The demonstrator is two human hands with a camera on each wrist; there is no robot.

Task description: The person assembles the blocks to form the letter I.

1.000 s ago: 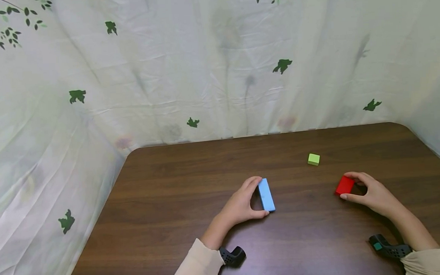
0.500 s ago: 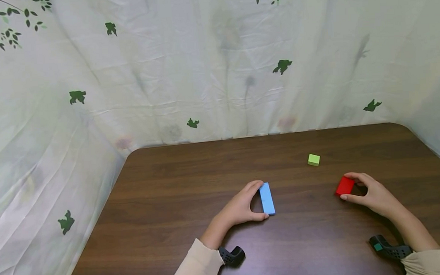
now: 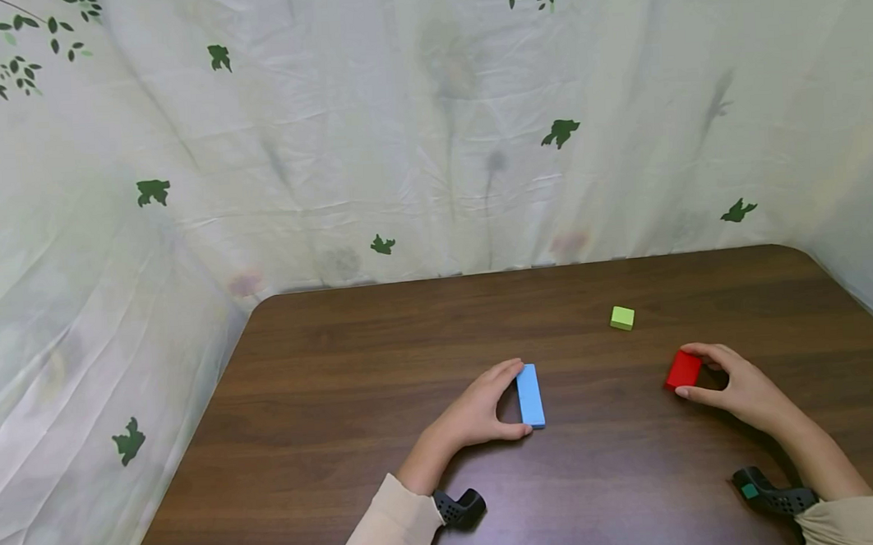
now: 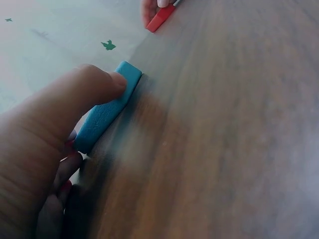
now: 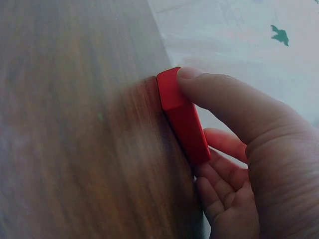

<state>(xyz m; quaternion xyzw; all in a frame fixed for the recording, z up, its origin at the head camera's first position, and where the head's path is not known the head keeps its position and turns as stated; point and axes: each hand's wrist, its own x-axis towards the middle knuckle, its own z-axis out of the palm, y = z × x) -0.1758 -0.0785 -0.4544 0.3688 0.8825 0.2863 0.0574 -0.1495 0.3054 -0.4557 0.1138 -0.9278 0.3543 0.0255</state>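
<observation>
A long blue block (image 3: 530, 396) lies near the middle of the brown wooden table, its length running away from me. My left hand (image 3: 477, 410) pinches it end to end, thumb at the near end and fingers at the far end. In the left wrist view the thumb presses on the end of the blue block (image 4: 107, 112). Over on the right, my right hand (image 3: 742, 388) holds a shorter red block (image 3: 683, 369) between thumb and fingers. The right wrist view shows the red block (image 5: 184, 114) low against the tabletop, with the thumb on its near end.
A small light green block (image 3: 622, 318) sits farther back on the table (image 3: 380, 333), between the two hands and beyond them. Behind the table hangs a pale curtain (image 3: 415, 142) with green leaf prints. Black wrist cameras are strapped at both cuffs.
My left hand has drawn the blue block slightly toward me, and the block has turned a little straighter. The right hand and the red block have stayed almost in place.
</observation>
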